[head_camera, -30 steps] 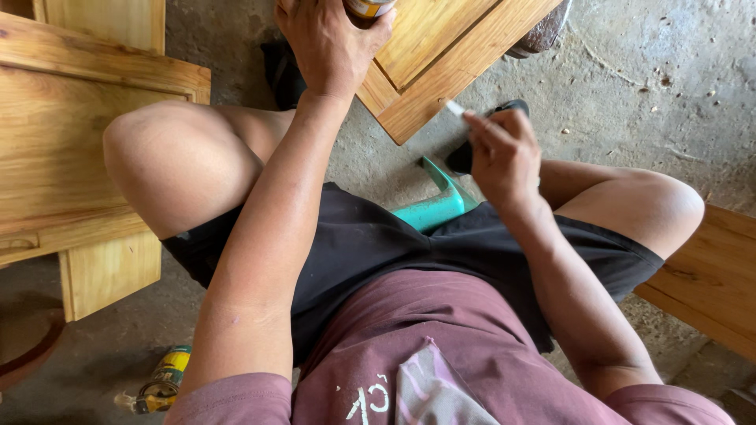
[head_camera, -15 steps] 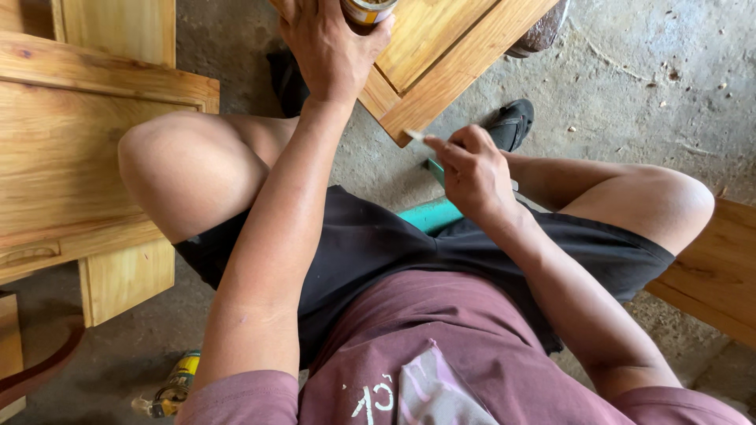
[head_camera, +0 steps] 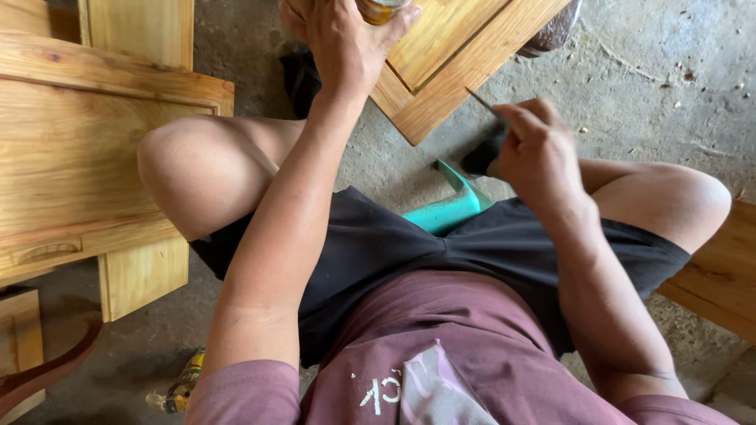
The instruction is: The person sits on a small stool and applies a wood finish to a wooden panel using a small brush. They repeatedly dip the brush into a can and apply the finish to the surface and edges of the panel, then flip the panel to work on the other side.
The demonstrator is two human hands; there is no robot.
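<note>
- It was a woodworking shop — a rough concrete floor [head_camera: 654, 71] lay strewn with wood chips toward two o'clock.
- Unfinished panelled wooden doors [head_camera: 71, 157] stood at nine and twelve o'clock — bare, pale timber.

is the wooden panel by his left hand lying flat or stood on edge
Lying flat. The framed wooden panel shows its whole face to the downward camera, and the left hand holds a small can over it.

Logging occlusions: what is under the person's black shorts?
A teal stool shows between the thighs, under the black shorts, on the concrete floor. Its seat and legs are covered.
</note>
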